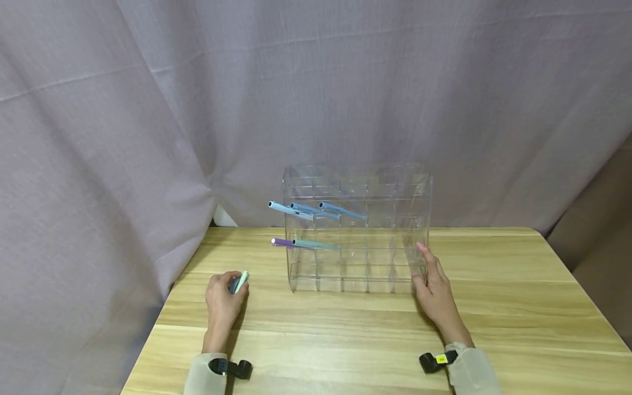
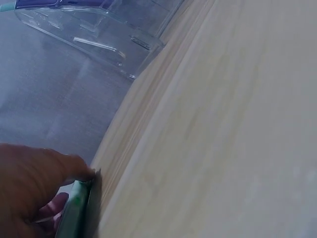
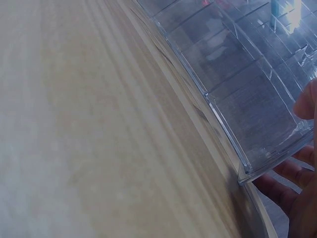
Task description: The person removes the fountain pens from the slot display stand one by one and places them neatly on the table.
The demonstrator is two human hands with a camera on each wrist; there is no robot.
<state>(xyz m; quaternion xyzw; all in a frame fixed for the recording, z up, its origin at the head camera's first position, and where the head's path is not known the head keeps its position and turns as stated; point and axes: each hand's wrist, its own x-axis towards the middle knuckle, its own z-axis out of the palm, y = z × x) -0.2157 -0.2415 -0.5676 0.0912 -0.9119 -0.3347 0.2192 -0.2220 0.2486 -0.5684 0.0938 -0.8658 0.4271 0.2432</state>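
A clear plastic compartment rack (image 1: 354,285) stands upright on the table. Across its upper tier lie a pale blue pen (image 1: 283,208) and two more blue pens (image 1: 308,209), (image 1: 336,208). One tier lower are a purple pen (image 1: 281,242) and a green pen (image 1: 316,244). Left of the rack, close over the tabletop, my left hand (image 1: 224,296) pinches a light green pen (image 1: 242,281), with something dark beside it between the fingers. My right hand (image 1: 436,293) grips the rack's right side wall, thumb (image 3: 306,101) toward the front and fingers behind the wall.
The wood-grain table (image 1: 345,340) extends toward me, its back edge just behind the rack. A grey curtain (image 1: 345,99) hangs behind and along the left. A black wrist strap with a camera (image 1: 232,367) sits on the left sleeve, and another (image 1: 436,360) on the right.
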